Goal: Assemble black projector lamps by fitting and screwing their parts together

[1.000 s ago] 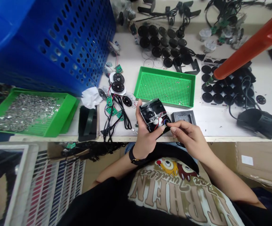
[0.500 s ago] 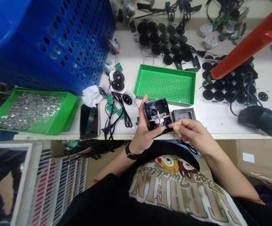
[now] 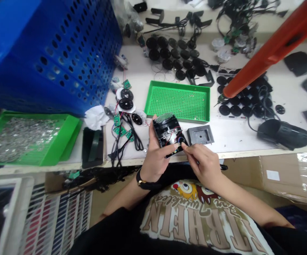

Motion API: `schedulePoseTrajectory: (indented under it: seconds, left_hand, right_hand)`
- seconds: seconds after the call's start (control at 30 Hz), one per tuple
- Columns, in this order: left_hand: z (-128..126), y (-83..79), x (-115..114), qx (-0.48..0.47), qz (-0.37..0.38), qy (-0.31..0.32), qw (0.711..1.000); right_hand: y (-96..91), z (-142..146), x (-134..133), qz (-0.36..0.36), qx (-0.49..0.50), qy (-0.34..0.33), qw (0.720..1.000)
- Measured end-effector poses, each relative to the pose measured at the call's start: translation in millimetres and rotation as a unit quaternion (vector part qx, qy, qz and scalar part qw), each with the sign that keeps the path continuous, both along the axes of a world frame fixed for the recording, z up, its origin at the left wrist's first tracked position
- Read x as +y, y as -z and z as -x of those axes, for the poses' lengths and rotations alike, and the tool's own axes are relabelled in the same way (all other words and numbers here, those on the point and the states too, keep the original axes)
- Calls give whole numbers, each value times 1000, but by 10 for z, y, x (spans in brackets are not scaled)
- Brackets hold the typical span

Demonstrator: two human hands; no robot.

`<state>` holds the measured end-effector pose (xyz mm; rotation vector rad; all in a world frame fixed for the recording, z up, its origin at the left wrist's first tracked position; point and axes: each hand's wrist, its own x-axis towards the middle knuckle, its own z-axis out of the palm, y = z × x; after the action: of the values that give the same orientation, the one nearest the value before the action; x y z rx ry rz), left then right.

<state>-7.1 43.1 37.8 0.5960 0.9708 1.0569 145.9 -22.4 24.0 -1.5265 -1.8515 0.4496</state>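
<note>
My left hand is wrapped round a black plastic housing, its thumb lying across the lower part. Inside the housing are a clear round plastic piece, a white part and thin red and blue wires. My right hand is closed in a pinch at the housing's lower right corner; what lies between the fingertips is hidden. Just right of the housing, a grey square fixture with a recess rests on the table.
Behind the hands stands a green perforated tray with a few tiny parts. Left lie green circuit boards, black cables, a phone, a tray of small metal parts and a blue crate. An orange-red screwdriver hangs at right.
The housing has tilted, so the clear round piece shows more at its top. My right fingertips have come in against its corner. The whole view has shifted slightly.
</note>
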Motion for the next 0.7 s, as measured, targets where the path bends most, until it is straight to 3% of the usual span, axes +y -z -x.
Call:
schedulePoseTrajectory:
  seconds: [0.13, 0.23, 0.37, 0.53, 0.7]
  left_hand:
    - [-30, -13, -12, 49, -22, -12, 998]
    - [-108, -14, 32, 8, 1, -23, 1000]
    - [-195, -25, 107, -50, 39, -14, 998]
    - [-205, -64, 119, -54, 52, -20, 997]
    - [-238, -102, 105, -65, 75, -21, 995]
  right_hand:
    - [39, -31, 10, 16, 71, 5, 997]
    - [24, -69, 63, 6, 95, 19, 995]
    - [53, -98, 147, -91, 28, 60, 994]
    - [165, -124, 250, -206, 18, 6, 978]
    - [166, -170, 337, -217, 62, -19, 974]
